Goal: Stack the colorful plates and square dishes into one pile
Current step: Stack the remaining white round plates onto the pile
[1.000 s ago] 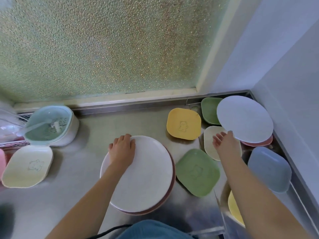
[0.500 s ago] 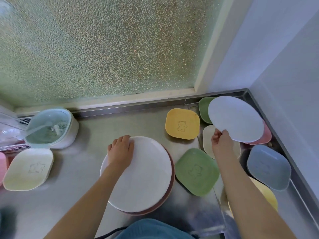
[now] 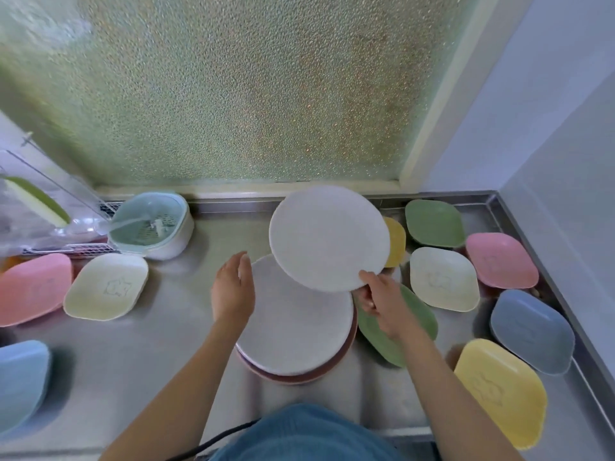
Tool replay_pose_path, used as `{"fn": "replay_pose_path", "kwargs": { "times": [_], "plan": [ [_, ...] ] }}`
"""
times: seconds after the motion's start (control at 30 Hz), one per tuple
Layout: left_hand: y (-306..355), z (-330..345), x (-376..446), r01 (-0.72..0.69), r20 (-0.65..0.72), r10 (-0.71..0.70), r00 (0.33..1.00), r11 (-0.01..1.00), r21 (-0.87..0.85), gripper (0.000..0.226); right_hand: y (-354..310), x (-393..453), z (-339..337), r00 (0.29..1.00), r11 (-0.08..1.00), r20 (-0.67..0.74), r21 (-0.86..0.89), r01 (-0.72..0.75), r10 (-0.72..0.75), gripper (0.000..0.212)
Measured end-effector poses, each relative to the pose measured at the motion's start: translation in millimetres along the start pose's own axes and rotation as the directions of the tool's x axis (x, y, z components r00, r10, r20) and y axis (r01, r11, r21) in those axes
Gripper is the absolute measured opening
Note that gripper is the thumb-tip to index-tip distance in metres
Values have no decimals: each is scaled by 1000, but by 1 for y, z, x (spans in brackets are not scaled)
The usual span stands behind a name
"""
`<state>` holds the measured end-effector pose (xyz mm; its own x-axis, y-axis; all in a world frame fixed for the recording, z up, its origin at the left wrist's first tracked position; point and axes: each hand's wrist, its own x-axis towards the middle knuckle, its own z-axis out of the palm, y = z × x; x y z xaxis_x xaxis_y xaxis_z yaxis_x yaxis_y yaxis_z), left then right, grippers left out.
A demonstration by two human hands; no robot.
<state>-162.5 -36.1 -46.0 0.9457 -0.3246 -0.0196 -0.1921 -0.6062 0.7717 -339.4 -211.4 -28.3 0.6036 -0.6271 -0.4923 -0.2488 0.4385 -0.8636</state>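
- White round plate [image 3: 327, 237]: held in the air by the right hand [image 3: 382, 302], fingers pinched on its near rim, tilted, over the far edge of the pile.
- Pile [image 3: 296, 331] sits mid-surface: white plate on top, a reddish-brown plate rim showing beneath (count under that unclear).
- Left hand [image 3: 233, 291]: fingers spread and holding nothing, at the pile's left edge; contact not clear.
- Right of the pile: green square dish [image 3: 416, 324] partly under the right wrist, cream square dish [image 3: 444, 277], yellow dish [image 3: 396, 241] mostly hidden behind the held plate.
- Far right corner: green [image 3: 436, 222], pink [image 3: 501, 259], blue-grey [image 3: 532, 331], yellow [image 3: 502, 392] square dishes.
- Left side: cream [image 3: 106, 286], pink [image 3: 33, 287], light blue [image 3: 20, 384] square dishes.
- Mint strainer basket [image 3: 153, 224] by the frosted window [image 3: 233, 88].
- Steel surface [image 3: 159, 344] carries it all.
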Motion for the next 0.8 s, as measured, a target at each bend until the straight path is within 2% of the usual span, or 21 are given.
{"fn": "replay_pose_path", "kwargs": {
  "times": [0.07, 0.13, 0.27, 0.37, 0.53, 0.67, 0.8],
  "plan": [
    [-6, -10, -7, 89, -18, -93, 996, 986, -141, 37, 2, -12, 3, 996, 989, 86, -145, -18, 30, 27],
    [-12, -17, -16, 114, -9, -118, 993, 972, -206, 37, 4, -21, 8, 989, 968, 129, -247, -36, 70, 23],
    [-21, -19, -31, 217, -49, -237, 970, 943, -252, 35, 9, -33, 14, 967, 918, 207, -393, -58, 150, 21],
    [-30, -19, -44, 234, -16, -243, 970, 947, -221, 36, 11, -33, 13, 958, 904, 223, -421, -71, 179, 26],
    [-44, -14, -53, 234, 12, -234, 972, 968, -92, 45, 20, -27, 11, 987, 765, 85, -642, -51, 137, 36],
    [-51, -14, -52, 159, 39, -161, 986, 986, 50, 46, 27, -21, 14, 1000, 648, 23, -761, 27, -15, 42],
    [-53, -12, -53, 121, 37, -124, 992, 989, 81, 46, 34, -17, 11, 989, 487, -69, -873, 3, -129, 46]
  ]
}}
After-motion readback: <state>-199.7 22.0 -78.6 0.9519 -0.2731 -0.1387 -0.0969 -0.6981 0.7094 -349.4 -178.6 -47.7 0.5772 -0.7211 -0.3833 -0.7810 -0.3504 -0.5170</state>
